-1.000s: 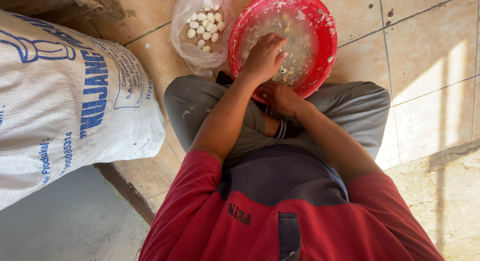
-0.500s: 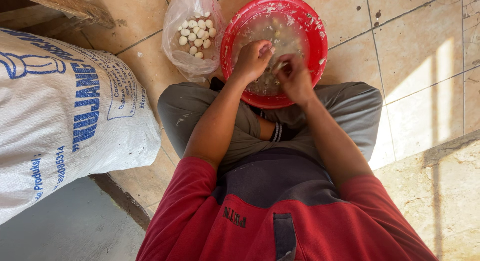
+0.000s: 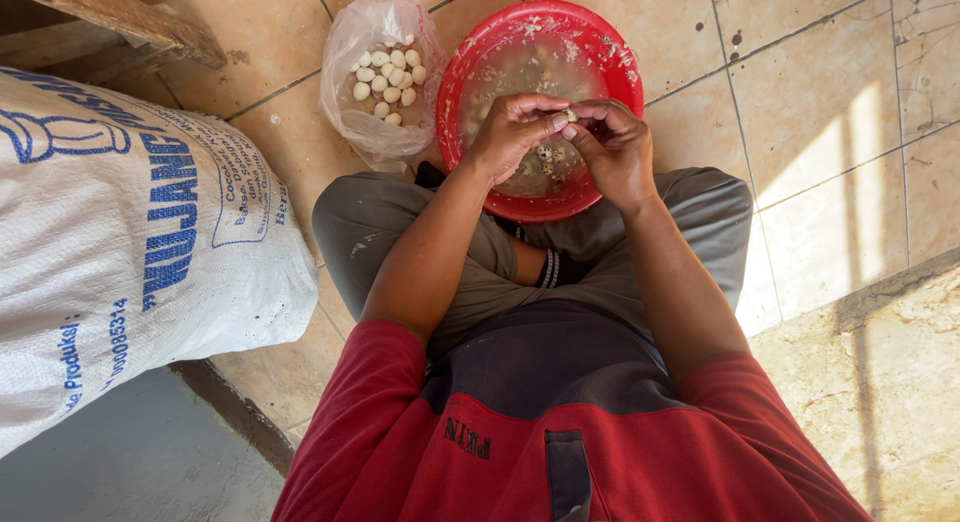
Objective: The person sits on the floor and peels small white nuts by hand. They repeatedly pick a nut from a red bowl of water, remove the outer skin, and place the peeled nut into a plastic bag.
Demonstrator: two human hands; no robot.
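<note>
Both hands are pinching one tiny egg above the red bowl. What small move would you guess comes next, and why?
Probably picking off the rest of the shell. The left hand and right hand hold a small speckled egg between them over the red basin, where shell bits float. Peeled white eggs sit in the plastic bag alongside.

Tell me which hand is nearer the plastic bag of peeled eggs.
Left. The left hand is over the red bowl just right of the bag; the right hand is farther right, beyond the left.

One camera sits on the person's head. It looks straight down, close up, at the lap and the tan tiled floor (image 3: 800,112).
</note>
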